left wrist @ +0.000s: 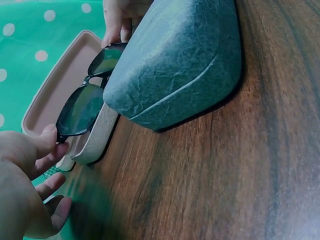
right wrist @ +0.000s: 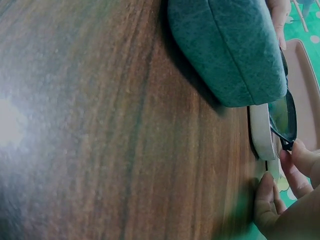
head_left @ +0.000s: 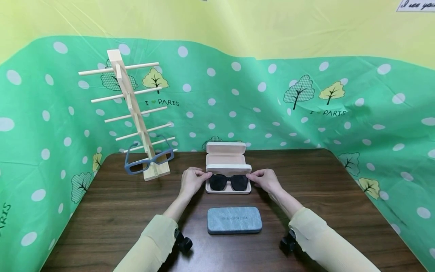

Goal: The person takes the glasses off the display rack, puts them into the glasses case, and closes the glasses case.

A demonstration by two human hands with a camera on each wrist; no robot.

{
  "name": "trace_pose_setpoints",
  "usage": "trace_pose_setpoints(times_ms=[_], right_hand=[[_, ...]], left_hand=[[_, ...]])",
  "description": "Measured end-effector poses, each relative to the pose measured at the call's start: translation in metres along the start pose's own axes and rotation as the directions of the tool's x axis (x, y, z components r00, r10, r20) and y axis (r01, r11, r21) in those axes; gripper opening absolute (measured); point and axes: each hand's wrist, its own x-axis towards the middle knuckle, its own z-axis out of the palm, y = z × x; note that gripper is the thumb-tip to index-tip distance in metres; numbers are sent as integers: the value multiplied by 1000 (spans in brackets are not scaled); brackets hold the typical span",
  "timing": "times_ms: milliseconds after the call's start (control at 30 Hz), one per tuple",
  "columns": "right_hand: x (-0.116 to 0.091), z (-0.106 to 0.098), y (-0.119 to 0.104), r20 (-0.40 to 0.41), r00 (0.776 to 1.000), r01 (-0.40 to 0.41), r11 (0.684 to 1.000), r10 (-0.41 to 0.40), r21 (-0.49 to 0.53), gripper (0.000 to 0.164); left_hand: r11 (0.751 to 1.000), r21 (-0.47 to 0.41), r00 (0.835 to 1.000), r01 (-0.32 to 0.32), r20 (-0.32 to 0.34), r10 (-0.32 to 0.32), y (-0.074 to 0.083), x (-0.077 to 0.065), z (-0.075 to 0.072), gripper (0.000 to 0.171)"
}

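Note:
Dark-lensed sunglasses (head_left: 239, 183) are at the front part of an open pale pink glasses case (head_left: 225, 159), lenses facing me. My left hand (head_left: 192, 183) pinches their left end between thumb and finger. At the other end, my right hand (head_left: 267, 181) pinches the frame the same way. Both wrist views show thumb and fingertip on the frame corners, the other fingers loosely bent. Whether the sunglasses touch the case's bottom I cannot tell. Nearer to me lies a closed blue-grey glasses case (head_left: 234, 220), which partly covers the sunglasses (left wrist: 80, 111) in both wrist views.
A wooden glasses rack (head_left: 136, 113) with several pairs of pegs stands at the back left of the brown table (head_left: 326, 189). Blue-framed glasses (head_left: 149, 161) hang low on it. A green and yellow printed cloth (head_left: 251, 98) surrounds the table's back and sides.

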Motion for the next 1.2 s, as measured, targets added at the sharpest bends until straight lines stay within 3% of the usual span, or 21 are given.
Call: trace_pose_setpoints(times_ms=[267, 533, 833, 1033, 1200], right_hand=[[0, 0, -3, -10, 1000, -21, 999, 21, -34, 28], [1, 1, -2, -28, 1000, -9, 998, 7, -66, 26], [1, 2, 1, -64, 998, -2, 998, -2, -67, 24], [1, 1, 0, -46, 999, -14, 999, 12, -50, 25], [0, -3, -1, 15, 999, -43, 999, 43, 10, 29]], left_hand=[[1000, 16, 1000, 7, -4, -7, 4, 0, -1, 25], [996, 36, 996, 82, -19, -81, 6, -1, 3, 24], [995, 32, 994, 100, -42, -98, 5, -1, 5, 24], [992, 27, 992, 124, -29, -124, 3, 0, 6, 26], [996, 16, 996, 88, -24, -87, 0, 0, 4, 29]])
